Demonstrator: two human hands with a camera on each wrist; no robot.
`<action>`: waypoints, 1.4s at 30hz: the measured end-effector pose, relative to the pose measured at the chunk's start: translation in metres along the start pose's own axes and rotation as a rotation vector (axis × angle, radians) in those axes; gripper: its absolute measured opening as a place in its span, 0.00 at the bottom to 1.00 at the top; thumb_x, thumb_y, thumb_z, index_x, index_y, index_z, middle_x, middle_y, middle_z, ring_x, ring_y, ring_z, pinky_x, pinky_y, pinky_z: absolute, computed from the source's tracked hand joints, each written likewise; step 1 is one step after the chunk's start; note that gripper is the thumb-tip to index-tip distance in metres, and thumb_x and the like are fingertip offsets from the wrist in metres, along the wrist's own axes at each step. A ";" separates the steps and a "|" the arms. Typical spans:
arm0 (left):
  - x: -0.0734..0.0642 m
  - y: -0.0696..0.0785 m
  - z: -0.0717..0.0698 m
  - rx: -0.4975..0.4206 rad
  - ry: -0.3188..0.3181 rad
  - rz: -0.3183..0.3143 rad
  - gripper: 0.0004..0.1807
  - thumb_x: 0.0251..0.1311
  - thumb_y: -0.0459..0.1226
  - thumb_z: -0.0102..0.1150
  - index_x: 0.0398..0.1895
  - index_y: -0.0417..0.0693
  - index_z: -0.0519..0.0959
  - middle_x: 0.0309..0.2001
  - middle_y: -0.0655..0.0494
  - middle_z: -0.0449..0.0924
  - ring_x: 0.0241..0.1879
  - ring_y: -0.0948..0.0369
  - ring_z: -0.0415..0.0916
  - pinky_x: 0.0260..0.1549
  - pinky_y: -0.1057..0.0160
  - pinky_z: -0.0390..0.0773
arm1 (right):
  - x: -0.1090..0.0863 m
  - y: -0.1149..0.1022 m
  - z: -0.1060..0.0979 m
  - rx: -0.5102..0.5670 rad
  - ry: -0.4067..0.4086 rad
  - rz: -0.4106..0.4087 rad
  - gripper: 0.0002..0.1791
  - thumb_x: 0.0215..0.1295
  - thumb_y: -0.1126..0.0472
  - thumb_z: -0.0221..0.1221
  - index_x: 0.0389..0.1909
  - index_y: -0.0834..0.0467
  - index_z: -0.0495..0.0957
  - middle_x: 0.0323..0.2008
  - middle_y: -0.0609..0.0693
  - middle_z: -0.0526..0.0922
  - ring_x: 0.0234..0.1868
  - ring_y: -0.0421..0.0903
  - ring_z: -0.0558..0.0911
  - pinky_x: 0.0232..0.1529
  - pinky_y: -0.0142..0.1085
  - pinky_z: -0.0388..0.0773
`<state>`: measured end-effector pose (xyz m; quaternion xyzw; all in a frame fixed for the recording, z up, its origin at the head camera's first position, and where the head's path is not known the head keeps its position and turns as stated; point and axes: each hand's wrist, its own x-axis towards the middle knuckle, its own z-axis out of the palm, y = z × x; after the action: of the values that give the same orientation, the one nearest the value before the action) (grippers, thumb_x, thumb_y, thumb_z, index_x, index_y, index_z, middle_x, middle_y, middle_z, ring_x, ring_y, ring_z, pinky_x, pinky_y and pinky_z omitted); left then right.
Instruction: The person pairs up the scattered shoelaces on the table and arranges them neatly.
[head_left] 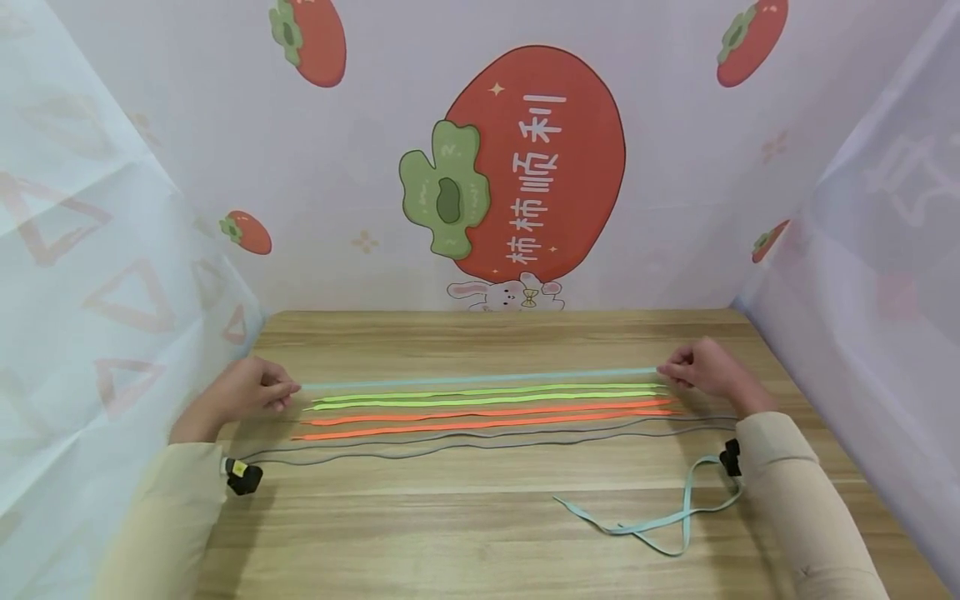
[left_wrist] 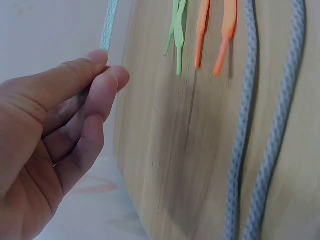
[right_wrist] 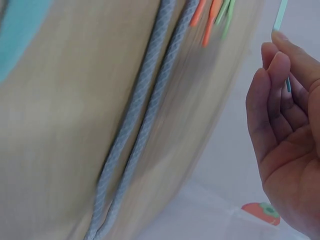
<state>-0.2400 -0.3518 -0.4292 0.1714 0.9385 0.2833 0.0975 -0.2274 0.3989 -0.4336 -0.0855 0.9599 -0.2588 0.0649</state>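
Observation:
A light-blue shoelace (head_left: 480, 378) is stretched straight between both hands, beyond the other laces. My left hand (head_left: 251, 388) pinches its left end between thumb and forefinger. At the other end my right hand (head_left: 705, 368) pinches it the same way, and a bit of tip pokes out below the fingers in the right wrist view. Nearer to me lie two green shoelaces (head_left: 480, 392), two orange shoelaces (head_left: 480, 412) and two grey shoelaces (head_left: 480, 446), all laid out lengthwise from left to right. In the left wrist view the green tips (left_wrist: 179, 60) cross close together.
Another light-blue shoelace (head_left: 660, 522) lies loosely looped at the front right, partly under the right wrist. The wooden table (head_left: 375, 533) has printed cloth walls (head_left: 360, 167) at its back and both sides.

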 end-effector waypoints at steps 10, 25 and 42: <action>0.017 0.007 0.007 0.123 0.075 0.030 0.12 0.70 0.39 0.68 0.27 0.46 0.87 0.21 0.57 0.85 0.21 0.66 0.75 0.25 0.67 0.71 | 0.017 -0.005 0.008 -0.051 0.015 0.015 0.15 0.74 0.55 0.66 0.28 0.59 0.87 0.20 0.48 0.81 0.22 0.40 0.72 0.28 0.35 0.70; 0.031 0.010 0.018 0.142 -0.010 0.045 0.09 0.66 0.35 0.70 0.26 0.49 0.89 0.21 0.62 0.83 0.24 0.67 0.72 0.30 0.66 0.72 | 0.030 -0.008 0.022 -0.017 -0.024 0.032 0.10 0.71 0.59 0.67 0.32 0.61 0.89 0.28 0.51 0.88 0.29 0.44 0.77 0.30 0.35 0.75; 0.038 0.017 0.029 0.199 0.012 0.045 0.08 0.65 0.36 0.71 0.27 0.49 0.90 0.24 0.62 0.87 0.24 0.65 0.73 0.30 0.62 0.73 | 0.030 -0.010 0.029 -0.014 -0.034 0.015 0.11 0.70 0.60 0.68 0.28 0.61 0.88 0.25 0.51 0.86 0.25 0.43 0.75 0.31 0.37 0.73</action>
<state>-0.2627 -0.3098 -0.4469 0.1995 0.9585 0.1919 0.0681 -0.2507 0.3697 -0.4559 -0.0829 0.9612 -0.2499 0.0827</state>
